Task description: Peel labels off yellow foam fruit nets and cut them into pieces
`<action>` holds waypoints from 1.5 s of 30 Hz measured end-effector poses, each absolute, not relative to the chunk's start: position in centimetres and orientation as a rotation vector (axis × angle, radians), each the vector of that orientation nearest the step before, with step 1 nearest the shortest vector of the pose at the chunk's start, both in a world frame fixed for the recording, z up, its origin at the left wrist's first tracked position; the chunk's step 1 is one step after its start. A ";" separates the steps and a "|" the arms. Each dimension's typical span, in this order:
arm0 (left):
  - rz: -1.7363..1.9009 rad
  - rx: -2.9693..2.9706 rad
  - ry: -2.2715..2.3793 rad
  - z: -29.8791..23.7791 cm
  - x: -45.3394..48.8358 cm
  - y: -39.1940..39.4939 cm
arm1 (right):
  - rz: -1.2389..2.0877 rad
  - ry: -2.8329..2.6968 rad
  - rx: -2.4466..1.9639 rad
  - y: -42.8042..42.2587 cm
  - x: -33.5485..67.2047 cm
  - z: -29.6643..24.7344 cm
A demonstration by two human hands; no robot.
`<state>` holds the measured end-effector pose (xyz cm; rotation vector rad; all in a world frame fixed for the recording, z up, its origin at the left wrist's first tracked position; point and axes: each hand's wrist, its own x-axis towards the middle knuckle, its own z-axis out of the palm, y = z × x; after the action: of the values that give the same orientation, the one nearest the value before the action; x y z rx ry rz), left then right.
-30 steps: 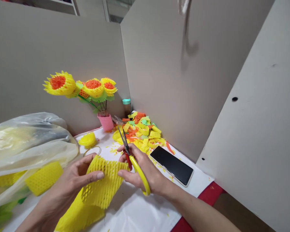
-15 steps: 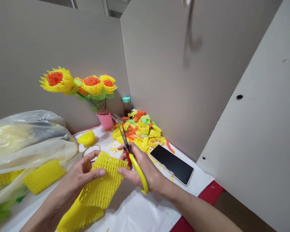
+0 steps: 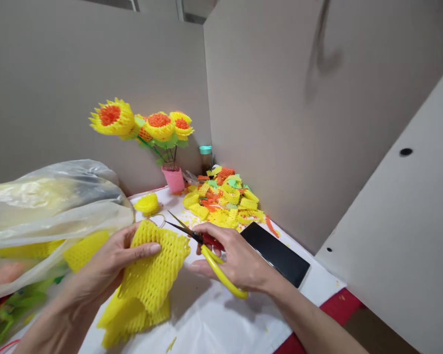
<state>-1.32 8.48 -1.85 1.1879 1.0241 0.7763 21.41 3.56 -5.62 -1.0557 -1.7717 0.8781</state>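
Between the thumb and fingers of my left hand [image 3: 121, 255] is a yellow foam net sleeve [image 3: 158, 265], its upper edge raised and its body hanging down. More yellow foam netting [image 3: 133, 319] lies beneath it on the table; whether the two are joined I cannot tell. My right hand [image 3: 232, 250] holds scissors [image 3: 221, 275] with yellow and red handles. Their dark blades are slightly apart and point up and left, just above the sleeve's top right corner. Fingers of the right hand are partly hidden behind the handles.
A pink pot [image 3: 174, 178] holds yellow and orange foam flowers [image 3: 158, 125]. Foam scraps [image 3: 225, 196] heap beside it, near a teal-lidded jar [image 3: 205, 156]. A phone [image 3: 276, 253] lies at right, a plastic bag [image 3: 59, 196] at left. A yellow foam piece [image 3: 146, 203] and a wire ring [image 3: 158, 219] sit behind my hands. Grey panels [image 3: 262, 98] enclose the table.
My right hand has drawn away from the sleeve's right edge, its thumb off the netting, and the scissors have swung from upright toward the left. The camera view has shifted left.
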 end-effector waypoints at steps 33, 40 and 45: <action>0.739 1.312 1.053 -2.0 -4.2 9.6 | 0.746 -2.056 -1.196 3.5 21.4 -5.9; 0.752 1.320 1.078 -1.4 -3.5 9.1 | 0.737 -2.031 -1.199 3.5 21.4 -6.0; 0.740 1.323 1.087 -1.6 -3.6 9.3 | 0.721 -2.026 -1.213 3.4 21.5 -5.9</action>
<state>-3.61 9.27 -1.58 1.3229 1.0867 0.7402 21.45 3.40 -5.88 -1.2133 -2.0264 0.7212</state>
